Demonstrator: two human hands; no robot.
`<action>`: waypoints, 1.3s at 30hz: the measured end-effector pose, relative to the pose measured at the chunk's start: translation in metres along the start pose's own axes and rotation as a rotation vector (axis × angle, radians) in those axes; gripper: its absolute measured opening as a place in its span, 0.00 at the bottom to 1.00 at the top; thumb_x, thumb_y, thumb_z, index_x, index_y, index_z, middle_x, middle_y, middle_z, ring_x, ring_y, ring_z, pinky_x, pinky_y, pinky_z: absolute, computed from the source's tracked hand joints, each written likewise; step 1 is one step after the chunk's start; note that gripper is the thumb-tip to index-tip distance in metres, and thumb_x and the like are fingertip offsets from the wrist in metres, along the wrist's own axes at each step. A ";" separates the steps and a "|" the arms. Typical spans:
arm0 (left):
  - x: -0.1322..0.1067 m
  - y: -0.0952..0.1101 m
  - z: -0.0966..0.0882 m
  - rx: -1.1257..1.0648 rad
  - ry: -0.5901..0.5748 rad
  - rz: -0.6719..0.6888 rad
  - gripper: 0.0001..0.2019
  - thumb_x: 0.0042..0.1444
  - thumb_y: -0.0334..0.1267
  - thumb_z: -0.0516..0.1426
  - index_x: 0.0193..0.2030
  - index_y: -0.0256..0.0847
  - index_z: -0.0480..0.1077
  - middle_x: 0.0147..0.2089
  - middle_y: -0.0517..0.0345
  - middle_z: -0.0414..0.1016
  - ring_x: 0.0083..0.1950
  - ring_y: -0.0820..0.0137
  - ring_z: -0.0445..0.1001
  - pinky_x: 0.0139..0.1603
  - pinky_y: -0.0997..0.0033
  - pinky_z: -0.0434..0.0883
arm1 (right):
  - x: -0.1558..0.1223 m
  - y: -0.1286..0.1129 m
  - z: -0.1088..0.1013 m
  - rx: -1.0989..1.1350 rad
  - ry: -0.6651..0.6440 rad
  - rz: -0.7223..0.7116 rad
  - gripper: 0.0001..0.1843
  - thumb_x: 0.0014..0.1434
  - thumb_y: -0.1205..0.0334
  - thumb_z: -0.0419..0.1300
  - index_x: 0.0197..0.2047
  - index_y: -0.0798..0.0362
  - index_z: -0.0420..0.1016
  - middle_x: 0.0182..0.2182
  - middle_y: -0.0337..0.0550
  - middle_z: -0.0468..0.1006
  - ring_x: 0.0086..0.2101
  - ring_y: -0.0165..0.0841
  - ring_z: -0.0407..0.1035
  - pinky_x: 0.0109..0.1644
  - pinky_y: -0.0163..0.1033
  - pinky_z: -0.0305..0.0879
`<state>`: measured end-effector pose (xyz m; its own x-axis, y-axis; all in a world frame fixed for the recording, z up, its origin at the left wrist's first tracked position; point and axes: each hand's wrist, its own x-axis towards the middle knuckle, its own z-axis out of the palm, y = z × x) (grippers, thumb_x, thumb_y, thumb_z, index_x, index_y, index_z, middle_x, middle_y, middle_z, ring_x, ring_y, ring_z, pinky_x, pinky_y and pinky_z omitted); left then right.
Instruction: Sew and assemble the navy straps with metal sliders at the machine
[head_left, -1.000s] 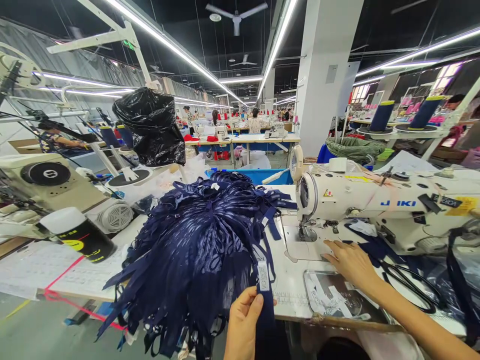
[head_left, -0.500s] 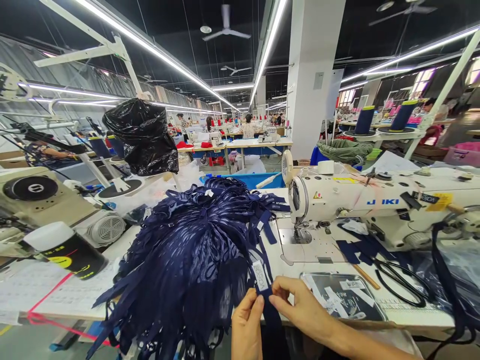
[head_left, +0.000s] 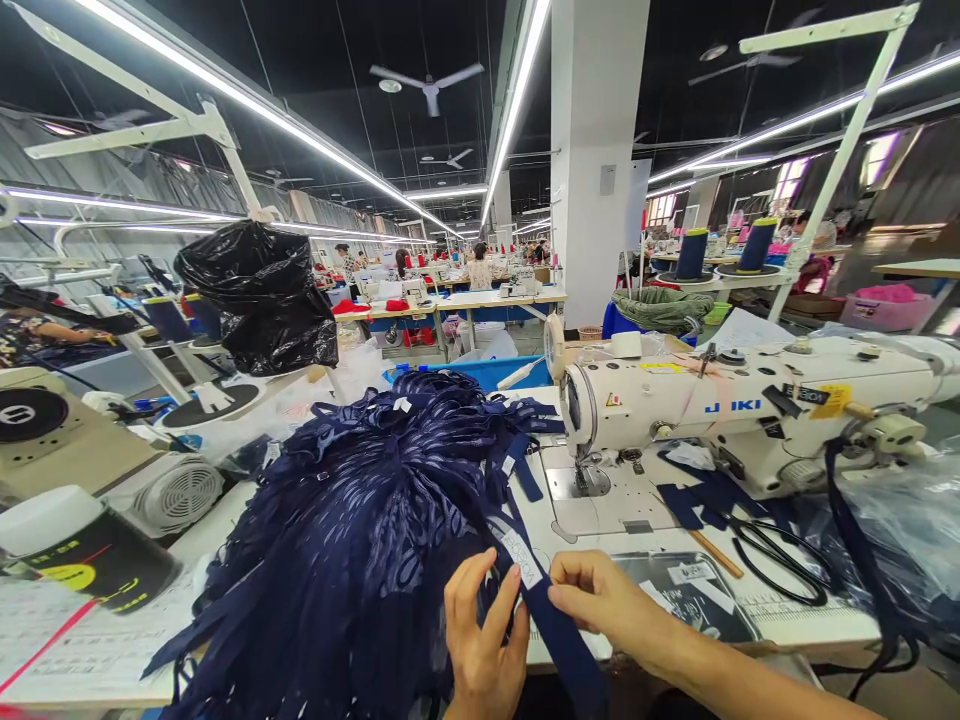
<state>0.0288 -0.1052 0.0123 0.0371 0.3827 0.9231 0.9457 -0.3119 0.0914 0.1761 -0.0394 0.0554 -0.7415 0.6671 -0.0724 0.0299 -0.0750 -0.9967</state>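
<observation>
A navy strap (head_left: 559,640) with a white printed label (head_left: 517,555) runs down over the table's front edge, tilted to the lower right. My right hand (head_left: 611,605) pinches the strap's right edge just below the label. At the strap's left side, my left hand (head_left: 484,640) has its fingers apart and raised, close to the label's lower end. A large heap of navy straps (head_left: 352,540) spreads to the left of both hands, and several of its ends hang over the front edge.
A white sewing machine (head_left: 675,395) stands at the right. Before it lie a metal tray (head_left: 739,615) with loose labels, black scissors (head_left: 784,560) and a wooden stick (head_left: 716,552). A black-and-white canister (head_left: 97,560) lies tilted at the left. Co-workers sit farther back.
My left hand has let go of the strap and spread its fingers. My right hand still pinches it, and the strap's lower part has swung right. The view has turned a little to the right.
</observation>
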 end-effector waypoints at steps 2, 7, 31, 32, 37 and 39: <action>0.002 0.001 0.002 -0.008 0.021 -0.003 0.17 0.49 0.22 0.53 0.46 0.38 0.66 0.47 0.47 0.63 0.48 0.62 0.64 0.42 0.60 0.69 | -0.001 -0.002 0.000 -0.011 0.014 0.008 0.09 0.45 0.63 0.52 0.19 0.54 0.55 0.14 0.28 0.51 0.17 0.21 0.46 0.21 0.30 0.42; -0.001 0.007 0.006 0.008 0.081 -0.031 0.13 0.49 0.24 0.55 0.42 0.37 0.67 0.43 0.47 0.65 0.47 0.62 0.65 0.40 0.60 0.69 | -0.001 -0.001 0.000 0.014 0.027 0.016 0.09 0.45 0.62 0.52 0.19 0.54 0.55 0.14 0.28 0.51 0.17 0.21 0.47 0.21 0.29 0.42; 0.024 0.000 -0.006 -0.067 -0.084 0.514 0.10 0.51 0.21 0.51 0.29 0.36 0.71 0.27 0.55 0.75 0.38 0.70 0.70 0.43 0.67 0.62 | 0.002 0.013 -0.014 -0.256 0.029 0.020 0.10 0.46 0.67 0.54 0.19 0.55 0.54 0.15 0.29 0.51 0.20 0.22 0.46 0.22 0.30 0.42; 0.026 0.001 -0.006 -0.076 -0.090 0.524 0.11 0.51 0.22 0.50 0.28 0.36 0.71 0.27 0.56 0.75 0.38 0.70 0.70 0.43 0.67 0.61 | 0.002 0.012 -0.014 -0.274 0.032 0.026 0.12 0.46 0.66 0.54 0.18 0.55 0.53 0.15 0.29 0.50 0.20 0.22 0.45 0.22 0.30 0.41; 0.027 0.000 -0.006 -0.125 -0.152 0.547 0.13 0.55 0.25 0.46 0.30 0.36 0.71 0.27 0.56 0.75 0.38 0.71 0.71 0.44 0.68 0.61 | 0.002 0.006 -0.018 -0.399 0.016 0.024 0.12 0.42 0.71 0.51 0.14 0.55 0.51 0.13 0.30 0.48 0.18 0.21 0.44 0.21 0.31 0.40; 0.024 -0.001 -0.004 -0.129 -0.138 0.544 0.13 0.55 0.24 0.46 0.30 0.35 0.71 0.27 0.56 0.75 0.38 0.70 0.71 0.44 0.67 0.61 | 0.002 0.004 -0.020 -0.404 -0.011 0.026 0.09 0.41 0.73 0.48 0.14 0.56 0.54 0.13 0.30 0.50 0.18 0.21 0.46 0.20 0.31 0.40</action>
<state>0.0271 -0.0992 0.0362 0.5571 0.2446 0.7936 0.7321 -0.5959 -0.3302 0.1882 -0.0242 0.0502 -0.7443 0.6603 -0.0996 0.3079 0.2070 -0.9286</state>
